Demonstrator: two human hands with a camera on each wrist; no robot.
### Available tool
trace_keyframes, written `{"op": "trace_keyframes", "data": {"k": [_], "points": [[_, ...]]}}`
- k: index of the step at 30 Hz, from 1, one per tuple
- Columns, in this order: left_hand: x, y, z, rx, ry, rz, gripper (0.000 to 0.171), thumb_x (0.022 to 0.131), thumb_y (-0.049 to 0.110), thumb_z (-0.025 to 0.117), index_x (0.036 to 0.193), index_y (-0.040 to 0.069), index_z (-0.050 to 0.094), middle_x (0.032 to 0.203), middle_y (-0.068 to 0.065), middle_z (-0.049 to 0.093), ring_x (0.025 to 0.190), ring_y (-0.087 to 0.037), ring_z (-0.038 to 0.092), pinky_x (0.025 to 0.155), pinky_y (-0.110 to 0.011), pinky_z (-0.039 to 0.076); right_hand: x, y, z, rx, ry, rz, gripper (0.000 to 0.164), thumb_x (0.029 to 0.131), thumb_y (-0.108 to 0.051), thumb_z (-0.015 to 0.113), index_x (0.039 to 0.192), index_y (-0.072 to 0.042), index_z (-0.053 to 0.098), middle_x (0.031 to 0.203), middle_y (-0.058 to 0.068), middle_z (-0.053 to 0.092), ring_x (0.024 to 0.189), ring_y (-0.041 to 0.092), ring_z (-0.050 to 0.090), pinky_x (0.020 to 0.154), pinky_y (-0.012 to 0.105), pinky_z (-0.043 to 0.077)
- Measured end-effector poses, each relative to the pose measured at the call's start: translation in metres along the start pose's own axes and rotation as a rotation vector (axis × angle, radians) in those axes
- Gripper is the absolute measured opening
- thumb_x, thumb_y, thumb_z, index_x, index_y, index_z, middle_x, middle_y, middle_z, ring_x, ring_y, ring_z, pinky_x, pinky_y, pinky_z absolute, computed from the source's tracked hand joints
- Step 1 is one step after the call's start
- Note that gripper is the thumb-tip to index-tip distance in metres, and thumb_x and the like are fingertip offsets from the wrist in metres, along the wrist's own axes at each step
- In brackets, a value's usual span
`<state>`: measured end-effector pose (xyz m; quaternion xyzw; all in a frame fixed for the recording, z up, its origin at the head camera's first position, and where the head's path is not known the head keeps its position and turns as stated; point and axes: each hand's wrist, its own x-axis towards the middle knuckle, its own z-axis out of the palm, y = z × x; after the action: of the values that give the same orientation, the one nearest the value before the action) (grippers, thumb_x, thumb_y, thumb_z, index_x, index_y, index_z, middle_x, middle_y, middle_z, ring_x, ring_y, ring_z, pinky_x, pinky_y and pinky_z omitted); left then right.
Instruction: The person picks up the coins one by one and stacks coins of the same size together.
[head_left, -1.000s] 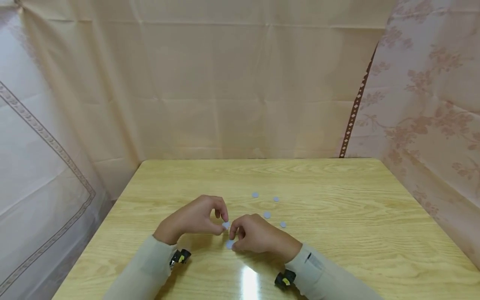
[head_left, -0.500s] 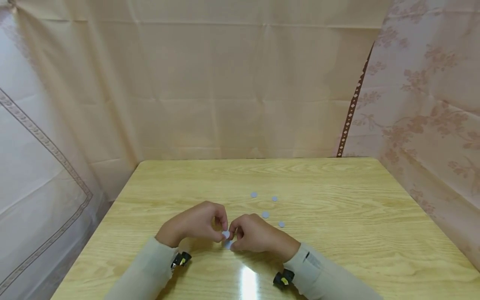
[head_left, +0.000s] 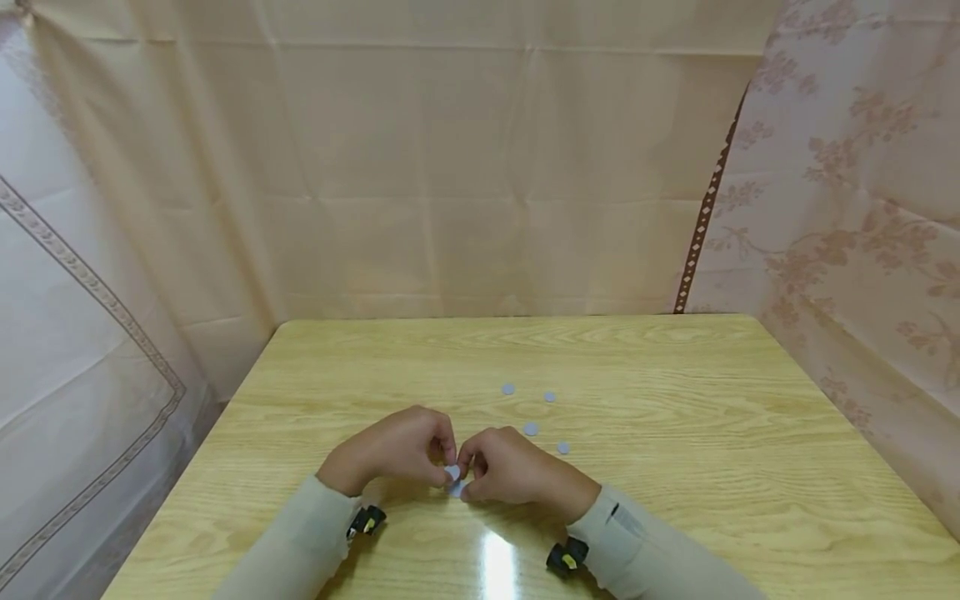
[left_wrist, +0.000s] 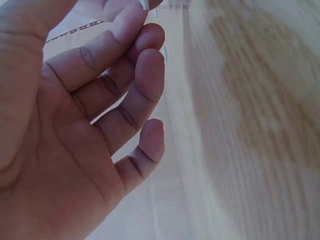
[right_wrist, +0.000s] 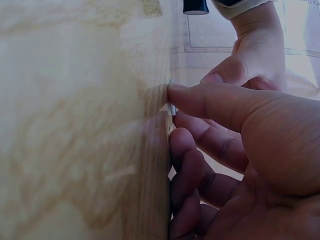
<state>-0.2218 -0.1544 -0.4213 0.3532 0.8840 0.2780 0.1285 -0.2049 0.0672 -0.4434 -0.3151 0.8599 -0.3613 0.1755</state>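
Note:
My left hand [head_left: 397, 448] pinches a small pale grey disc [head_left: 452, 472], thin and coin-like, between thumb and forefinger. In the left wrist view only a sliver of that disc [left_wrist: 144, 4] shows at the top edge; the other fingers curve loosely. Just below it, a second pale disc [head_left: 457, 490] sits low at the tabletop between the thumb and forefinger of my right hand [head_left: 517, 468]. In the right wrist view, thin disc edges [right_wrist: 173, 109] show at the thumb tip, close against the table. Whether the two discs touch, I cannot tell.
Several similar discs lie flat beyond the right hand, such as a far one [head_left: 508, 389], a larger one [head_left: 531, 429] and a near one [head_left: 563, 448]. The wooden table [head_left: 675, 400] is backed by a beige cloth [head_left: 480, 167], with patterned cloths at both sides.
My left hand has moved down and slightly toward me, bringing its disc from above and left of the lower one to right over its edge. The right hand has barely moved.

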Motion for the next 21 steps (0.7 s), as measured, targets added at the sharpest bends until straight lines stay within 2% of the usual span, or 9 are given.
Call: {"op": "trace_keyframes", "data": {"k": [8, 21], "points": [[0.0006, -0.0023, 0.0028, -0.02, -0.025, -0.033, 0.016, 0.08, 0.021, 0.086, 0.088, 0.02, 0.071, 0.087, 0.01, 0.07, 0.08, -0.011, 0.064, 0.073, -0.024, 0.053, -0.0005, 0.0, -0.0002, -0.007, 0.002, 0.008, 0.014, 0.084, -0.011, 0.082, 0.093, -0.019, 0.075, 0.061, -0.007, 0.06, 0.05, 0.001, 0.047, 0.049, 0.018, 0.038], [0.0001, -0.0033, 0.0048, -0.014, -0.051, -0.048, 0.018, 0.078, 0.016, 0.086, 0.088, 0.019, 0.072, 0.086, 0.011, 0.069, 0.075, -0.005, 0.06, 0.07, -0.023, 0.053, 0.0013, 0.0007, -0.0003, -0.006, -0.003, 0.012, 0.016, 0.084, -0.012, 0.083, 0.094, -0.018, 0.072, 0.064, -0.006, 0.062, 0.053, 0.002, 0.05, 0.051, 0.018, 0.04]]}}
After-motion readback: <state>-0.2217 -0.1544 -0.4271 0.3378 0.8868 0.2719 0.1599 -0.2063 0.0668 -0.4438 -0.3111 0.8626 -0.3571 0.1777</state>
